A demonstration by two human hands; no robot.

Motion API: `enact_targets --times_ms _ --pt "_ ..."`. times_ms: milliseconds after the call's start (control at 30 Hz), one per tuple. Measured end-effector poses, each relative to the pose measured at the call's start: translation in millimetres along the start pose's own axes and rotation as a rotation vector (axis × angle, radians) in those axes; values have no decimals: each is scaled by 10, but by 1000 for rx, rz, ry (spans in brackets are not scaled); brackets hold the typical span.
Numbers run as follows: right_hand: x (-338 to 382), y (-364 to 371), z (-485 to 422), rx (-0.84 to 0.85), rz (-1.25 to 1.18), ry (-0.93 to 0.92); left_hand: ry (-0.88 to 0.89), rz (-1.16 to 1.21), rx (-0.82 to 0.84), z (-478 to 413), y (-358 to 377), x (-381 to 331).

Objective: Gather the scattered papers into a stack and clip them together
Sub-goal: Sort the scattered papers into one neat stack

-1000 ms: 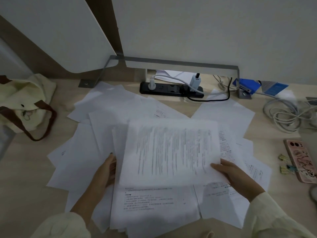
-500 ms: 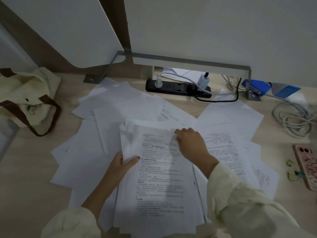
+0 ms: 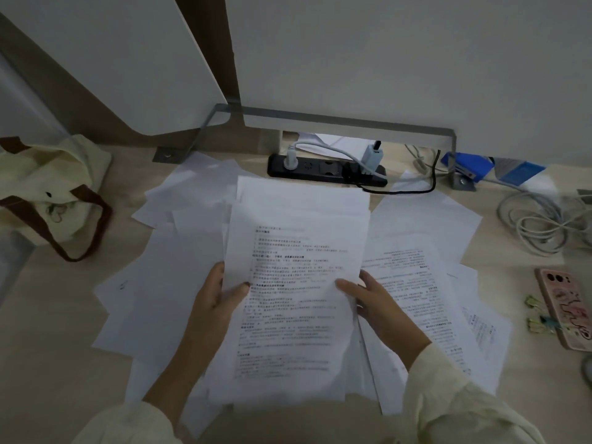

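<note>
A stack of printed white papers (image 3: 294, 277) is lifted off the desk in front of me, its top edge tilted toward the wall. My left hand (image 3: 216, 294) grips its left edge, thumb on the top page. My right hand (image 3: 373, 298) grips its right edge the same way. More loose sheets (image 3: 153, 283) lie spread on the wooden desk under and around the stack, some printed sheets (image 3: 413, 283) to the right. Small binder clips (image 3: 538, 315) lie at the right, beside a phone.
A pink phone (image 3: 565, 307) lies at the desk's right edge. A black power strip (image 3: 323, 169) with plugs sits by the wall, coiled white cables (image 3: 541, 222) to its right. A cream tote bag (image 3: 48, 190) rests at the left. A metal bracket (image 3: 336, 118) runs along the wall.
My right hand has moved from pressing on the pile's top to gripping the right edge. Both hands have raised the gathered sheets off the desk.
</note>
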State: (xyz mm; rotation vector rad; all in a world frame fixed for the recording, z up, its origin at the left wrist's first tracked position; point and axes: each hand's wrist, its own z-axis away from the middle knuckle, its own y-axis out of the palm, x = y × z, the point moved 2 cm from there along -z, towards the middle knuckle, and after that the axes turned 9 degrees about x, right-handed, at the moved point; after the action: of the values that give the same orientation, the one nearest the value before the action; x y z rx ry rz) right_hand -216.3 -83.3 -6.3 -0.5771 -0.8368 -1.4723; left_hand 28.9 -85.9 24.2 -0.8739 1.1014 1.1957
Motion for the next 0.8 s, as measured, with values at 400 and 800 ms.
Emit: enact_targets --times_ms 400,800 --pt "584 10 837 -92 54 -508 314 43 -16 170 245 -674" --pt "317 65 985 -177 -12 -532 278 -4 -99 329 395 -487"
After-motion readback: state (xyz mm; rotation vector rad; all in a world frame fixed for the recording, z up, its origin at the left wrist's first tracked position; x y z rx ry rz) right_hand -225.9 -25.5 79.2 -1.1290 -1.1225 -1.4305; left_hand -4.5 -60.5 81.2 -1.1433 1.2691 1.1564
